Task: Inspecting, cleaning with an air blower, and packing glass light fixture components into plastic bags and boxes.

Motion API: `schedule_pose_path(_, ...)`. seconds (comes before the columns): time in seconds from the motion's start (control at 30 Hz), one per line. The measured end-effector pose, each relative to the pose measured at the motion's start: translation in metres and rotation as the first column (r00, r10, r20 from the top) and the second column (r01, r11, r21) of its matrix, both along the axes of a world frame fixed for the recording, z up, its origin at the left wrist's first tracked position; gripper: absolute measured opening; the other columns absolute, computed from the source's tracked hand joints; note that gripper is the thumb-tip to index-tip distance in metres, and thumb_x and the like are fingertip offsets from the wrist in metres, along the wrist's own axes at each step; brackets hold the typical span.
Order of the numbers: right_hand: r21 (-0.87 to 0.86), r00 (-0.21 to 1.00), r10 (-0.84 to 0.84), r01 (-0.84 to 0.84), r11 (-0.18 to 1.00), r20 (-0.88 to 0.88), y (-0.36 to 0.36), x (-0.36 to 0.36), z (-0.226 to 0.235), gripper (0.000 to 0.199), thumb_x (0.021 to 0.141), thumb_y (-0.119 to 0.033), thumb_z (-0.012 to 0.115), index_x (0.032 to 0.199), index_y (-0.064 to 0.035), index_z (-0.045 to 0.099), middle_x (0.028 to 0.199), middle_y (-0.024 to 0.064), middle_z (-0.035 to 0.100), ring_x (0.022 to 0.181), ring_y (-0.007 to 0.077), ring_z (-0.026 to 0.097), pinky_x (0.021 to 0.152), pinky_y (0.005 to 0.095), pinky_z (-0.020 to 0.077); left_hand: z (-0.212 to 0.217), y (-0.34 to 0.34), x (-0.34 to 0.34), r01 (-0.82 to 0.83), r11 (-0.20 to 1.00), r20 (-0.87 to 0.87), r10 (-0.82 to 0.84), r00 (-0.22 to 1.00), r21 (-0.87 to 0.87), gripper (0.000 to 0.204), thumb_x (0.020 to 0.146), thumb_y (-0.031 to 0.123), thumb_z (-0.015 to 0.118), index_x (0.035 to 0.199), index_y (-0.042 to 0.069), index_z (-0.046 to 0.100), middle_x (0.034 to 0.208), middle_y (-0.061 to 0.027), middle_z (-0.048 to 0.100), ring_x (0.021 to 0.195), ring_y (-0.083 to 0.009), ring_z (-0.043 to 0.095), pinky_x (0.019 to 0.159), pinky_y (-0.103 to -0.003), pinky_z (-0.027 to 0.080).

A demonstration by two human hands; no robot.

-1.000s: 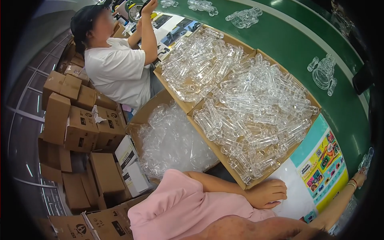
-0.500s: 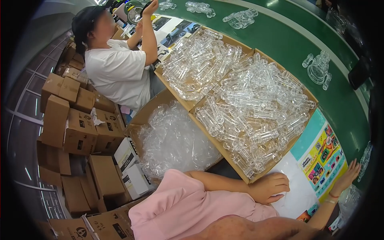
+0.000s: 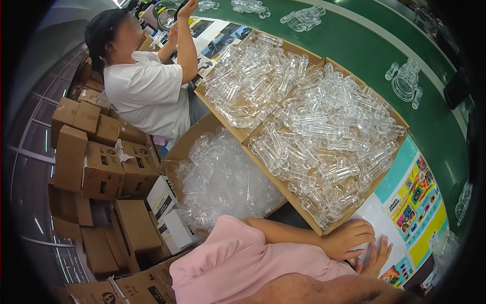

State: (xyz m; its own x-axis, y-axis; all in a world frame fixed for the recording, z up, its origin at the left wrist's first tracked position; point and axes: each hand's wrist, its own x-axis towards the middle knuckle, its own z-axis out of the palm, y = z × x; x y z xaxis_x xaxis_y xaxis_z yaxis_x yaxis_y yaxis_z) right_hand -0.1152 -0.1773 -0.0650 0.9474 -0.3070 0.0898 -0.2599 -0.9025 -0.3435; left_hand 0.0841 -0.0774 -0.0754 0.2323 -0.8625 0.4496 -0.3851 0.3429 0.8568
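My left hand point(image 3: 349, 239) lies on a white sheet point(image 3: 364, 215) beside the near corner of a cardboard tray. Its fingers curve loosely, with a gap between them and the thumb; nothing shows in it. Close by, almost touching it, my right hand point(image 3: 375, 257) rests with spread fingers on the same sheet and holds nothing I can see. Clear plastic tube-shaped pieces point(image 3: 334, 131) with rounded ends fill the near tray point(image 3: 283, 195). A second tray point(image 3: 220, 120) beyond it holds more of them.
A carton of clear plastic bags point(image 3: 223, 177) stands left of the trays. A green conveyor point(image 3: 349, 43) curves along the far and right side, carrying clear bundles point(image 3: 406, 83). A coworker in a white shirt point(image 3: 147, 91) sits at far left, near stacked cartons point(image 3: 104, 169). A colourful printed sheet point(image 3: 412, 202) lies at right.
My right hand has come back from the clear bundle at the conveyor's edge to the white sheet, next to my left hand. My left hand has hardly moved.
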Motion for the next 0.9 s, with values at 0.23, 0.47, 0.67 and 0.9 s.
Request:
schedule_pose_path(0.23,-0.192,0.992,0.066,-0.086,0.978,-0.107,-0.007,-0.001,-0.009,0.054,0.092,-0.042,0.034,0.128,-0.0024,0.037,0.134,0.0289,0.033,0.125,0.0463,0.031,0.101,0.0624,0.0187,-0.004,-0.001,0.000,0.024,1.000,-0.030,-0.024,0.999,-0.005,0.031,0.071,0.011,0.061,0.101,0.004,0.054,0.102,-0.0114,0.052,0.102,-0.0301,0.048,0.086,-0.040,0.040)
schedule_pose_path(0.47,-0.133,0.996,0.023,-0.034,0.991,-0.086,-0.001,0.006,0.001,0.051,0.093,-0.041,0.037,0.127,-0.0028,0.040,0.138,0.0230,0.030,0.128,0.0426,0.026,0.103,0.0607,0.0167,-0.001,-0.002,0.002,0.039,0.999,-0.024,-0.039,0.999,-0.008,0.029,0.071,0.010,0.061,0.100,0.004,0.054,0.102,-0.0109,0.052,0.101,-0.0298,0.049,0.086,-0.039,0.040)
schedule_pose_path(0.67,-0.075,0.996,-0.021,0.015,0.997,-0.088,0.007,0.015,0.015,0.047,0.092,-0.037,0.040,0.123,-0.0023,0.043,0.136,0.0232,0.032,0.128,0.0421,0.027,0.104,0.0594,0.0160,0.002,0.001,0.001,0.004,0.999,0.017,-0.005,1.000,0.048,0.028,0.074,0.009,0.061,0.101,0.002,0.055,0.102,-0.0118,0.053,0.102,-0.0300,0.049,0.088,-0.039,0.040)
schedule_pose_path(0.9,0.000,0.992,-0.120,0.120,0.993,-0.036,0.014,0.012,0.025,0.048,0.079,-0.030,0.061,0.118,-0.0039,0.048,0.136,0.0208,0.035,0.128,0.0384,0.030,0.106,0.0567,0.0162,-0.004,-0.005,-0.005,-0.061,0.998,0.146,0.060,0.988,0.001,0.032,0.072,0.006,0.064,0.103,0.002,0.056,0.103,-0.0146,0.056,0.102,-0.0330,0.051,0.091,-0.041,0.039)
